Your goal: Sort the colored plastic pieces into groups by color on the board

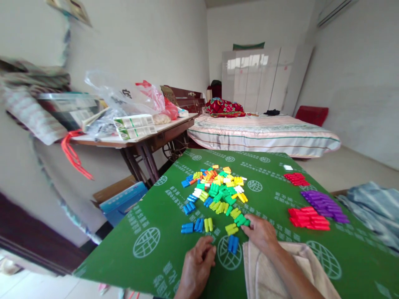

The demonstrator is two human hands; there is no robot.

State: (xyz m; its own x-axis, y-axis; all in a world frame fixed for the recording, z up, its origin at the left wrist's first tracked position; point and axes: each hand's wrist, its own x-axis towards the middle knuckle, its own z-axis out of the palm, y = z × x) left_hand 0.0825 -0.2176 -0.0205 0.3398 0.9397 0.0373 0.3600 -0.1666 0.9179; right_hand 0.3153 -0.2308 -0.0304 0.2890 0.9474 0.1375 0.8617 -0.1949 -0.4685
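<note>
My right hand (262, 233) rests by the near side of the pile, its thumb and fingers closed on small green plastic tube-shaped pieces (242, 220). Just left of them lie lime-green pieces (231, 229), and below these a blue set (233, 244). My left hand (198, 262) is on the near part of the table with its fingers curled in; nothing shows in them. Beyond it are lime pieces (208, 224) and blue pieces (187, 228). Further off, a mixed pile holds green pieces (218, 191), yellow pieces (238, 181), and orange, white and blue ones.
Red pieces (308, 218), purple pieces (326, 205) and a white set (288, 167) lie sorted on the right of the green table (124, 249). A folded beige cloth (296, 257) lies under my right forearm. Behind stand a cluttered side table (168, 129) and a bed (264, 135).
</note>
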